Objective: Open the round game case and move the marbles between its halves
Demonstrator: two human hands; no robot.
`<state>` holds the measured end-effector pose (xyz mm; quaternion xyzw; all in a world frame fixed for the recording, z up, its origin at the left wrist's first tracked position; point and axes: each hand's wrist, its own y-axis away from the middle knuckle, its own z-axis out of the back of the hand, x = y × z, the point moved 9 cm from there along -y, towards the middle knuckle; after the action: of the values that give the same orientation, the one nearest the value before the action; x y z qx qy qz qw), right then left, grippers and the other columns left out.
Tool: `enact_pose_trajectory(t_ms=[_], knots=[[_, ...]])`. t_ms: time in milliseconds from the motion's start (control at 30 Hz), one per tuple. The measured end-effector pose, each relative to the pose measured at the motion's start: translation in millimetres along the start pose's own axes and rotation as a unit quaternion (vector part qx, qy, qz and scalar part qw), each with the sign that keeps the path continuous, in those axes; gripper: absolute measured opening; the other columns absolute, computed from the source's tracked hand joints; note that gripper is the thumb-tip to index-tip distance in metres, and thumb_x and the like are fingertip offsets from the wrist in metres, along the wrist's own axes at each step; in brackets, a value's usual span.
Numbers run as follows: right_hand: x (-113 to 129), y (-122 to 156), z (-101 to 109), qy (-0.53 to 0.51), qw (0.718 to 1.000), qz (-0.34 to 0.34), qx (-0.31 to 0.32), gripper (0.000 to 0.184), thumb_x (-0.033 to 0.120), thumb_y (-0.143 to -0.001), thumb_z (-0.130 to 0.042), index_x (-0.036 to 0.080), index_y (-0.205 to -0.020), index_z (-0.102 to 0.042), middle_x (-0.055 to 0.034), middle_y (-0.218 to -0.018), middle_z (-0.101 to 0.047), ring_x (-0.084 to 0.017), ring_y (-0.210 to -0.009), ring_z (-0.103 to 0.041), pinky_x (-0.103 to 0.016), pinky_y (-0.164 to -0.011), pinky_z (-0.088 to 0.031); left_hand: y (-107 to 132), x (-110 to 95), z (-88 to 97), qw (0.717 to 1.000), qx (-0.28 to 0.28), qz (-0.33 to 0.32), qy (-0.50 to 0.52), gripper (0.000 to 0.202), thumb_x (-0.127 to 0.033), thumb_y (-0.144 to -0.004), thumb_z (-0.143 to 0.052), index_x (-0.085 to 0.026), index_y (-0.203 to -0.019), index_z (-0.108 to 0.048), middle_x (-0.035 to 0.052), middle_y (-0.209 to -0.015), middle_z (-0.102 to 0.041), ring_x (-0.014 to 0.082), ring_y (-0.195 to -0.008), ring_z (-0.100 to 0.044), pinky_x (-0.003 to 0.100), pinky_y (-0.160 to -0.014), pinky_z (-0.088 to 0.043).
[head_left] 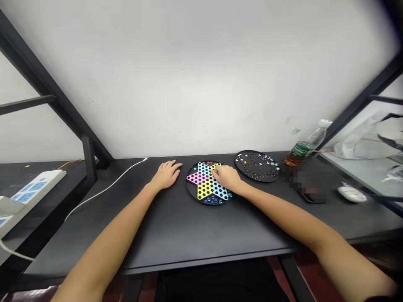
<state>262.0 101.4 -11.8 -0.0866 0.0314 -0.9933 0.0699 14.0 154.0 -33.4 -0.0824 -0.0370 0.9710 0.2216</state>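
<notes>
My left hand (166,175) rests flat on the black table (189,239), fingers loosely apart, just left of a round Chinese checkers board (204,189). The board has a star of pink, yellow and light blue points with black holes, and coloured glass marbles sit around its edge. My right hand (227,177) lies over the board's right side, its fingertips at the star's upper yellow point. Those fingers hide part of the star, and I cannot tell whether they hold a marble.
A second black round board (257,166) with marbles stands to the right, then an amber drink bottle (304,149) and a blurred phone (310,195). A white mouse (351,193), white cable (110,184), and power strip (31,188) lie nearby. Wall lies behind.
</notes>
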Motion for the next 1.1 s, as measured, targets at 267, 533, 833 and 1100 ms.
enact_pose_trajectory(t_ms=[267, 533, 833, 1100], knots=[[-8.3, 13.8, 1.9, 0.02, 0.999, 0.02, 0.016, 0.035, 0.04, -0.102, -0.041, 0.019, -0.092, -0.067, -0.0128, -0.094, -0.074, -0.026, -0.082, -0.068, -0.03, -0.067, -0.041, 0.1, -2.1, -0.4, 1.0, 0.015, 0.003, -0.004, 0.051, -0.042, -0.101, -0.03, -0.027, -0.145, -0.051, 0.009, -0.158, -0.041, 0.0335, -0.146, -0.035, 0.054, -0.12, -0.027], [71.9, 15.5, 20.0, -0.014, 0.971, 0.235, 0.049, 0.036, 0.042, -0.1, -0.048, 0.019, -0.08, -0.067, -0.007, -0.073, -0.07, -0.019, -0.068, -0.064, -0.028, -0.061, -0.034, 0.2, -2.0, -0.4, 1.0, 0.006, 0.002, -0.002, 0.049, -0.041, -0.101, -0.032, -0.028, -0.144, -0.052, 0.0081, -0.157, -0.042, 0.0324, -0.146, -0.036, 0.055, -0.12, -0.027], [134.0, 25.1, -7.7, 0.068, 0.933, 0.351, 0.04, 0.036, 0.041, -0.105, -0.042, 0.015, -0.098, -0.066, -0.0122, -0.095, -0.071, -0.022, -0.081, -0.068, -0.029, -0.068, -0.041, 0.5, -1.8, -1.8, 1.0, 0.003, -0.004, -0.012, 0.049, -0.041, -0.102, -0.031, -0.028, -0.145, -0.051, 0.0081, -0.157, -0.042, 0.032, -0.146, -0.036, 0.054, -0.12, -0.027], [130.2, 24.9, -8.0, 0.077, 0.937, 0.341, 0.017, 0.04, 0.049, -0.105, -0.04, 0.015, -0.105, -0.061, -0.0107, -0.1, -0.064, -0.02, -0.074, -0.066, -0.029, -0.06, -0.04, 1.5, -3.3, 0.0, 1.0, 0.006, 0.001, -0.013, 0.048, -0.039, -0.102, -0.032, -0.028, -0.145, -0.051, 0.0083, -0.157, -0.042, 0.0317, -0.146, -0.036, 0.053, -0.12, -0.027]])
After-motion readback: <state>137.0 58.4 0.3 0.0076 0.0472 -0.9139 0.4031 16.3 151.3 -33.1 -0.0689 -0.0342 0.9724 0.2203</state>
